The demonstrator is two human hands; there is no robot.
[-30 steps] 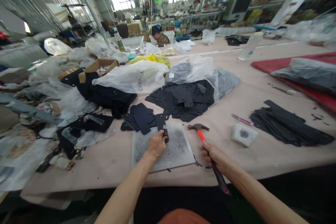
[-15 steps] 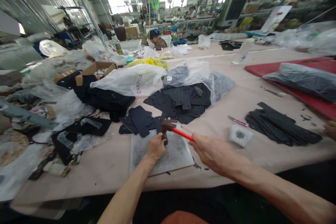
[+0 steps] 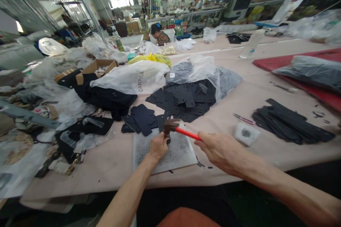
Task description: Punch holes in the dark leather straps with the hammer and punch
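My left hand (image 3: 158, 146) is closed around a small punch tool (image 3: 167, 138) that stands on a black strip (image 3: 161, 122) lying over the grey cutting board (image 3: 181, 152). My right hand (image 3: 218, 149) grips the red handle of a hammer (image 3: 178, 129), whose head sits just above the punch. A loose pile of black cut pieces (image 3: 183, 101) lies beyond the board, and smaller black pieces (image 3: 140, 117) lie to its left.
A neat stack of black strips (image 3: 290, 122) lies at right, with a white block (image 3: 246, 133) and pink-handled snips (image 3: 243, 118) near it. Plastic bags (image 3: 133, 78), a cardboard box (image 3: 97, 67) and clutter fill the left side. Another person (image 3: 159, 35) sits at the far end.
My right hand swung the hammer from resting on the table at the right over to the punch held by my left hand; its head now sits at the punch top.
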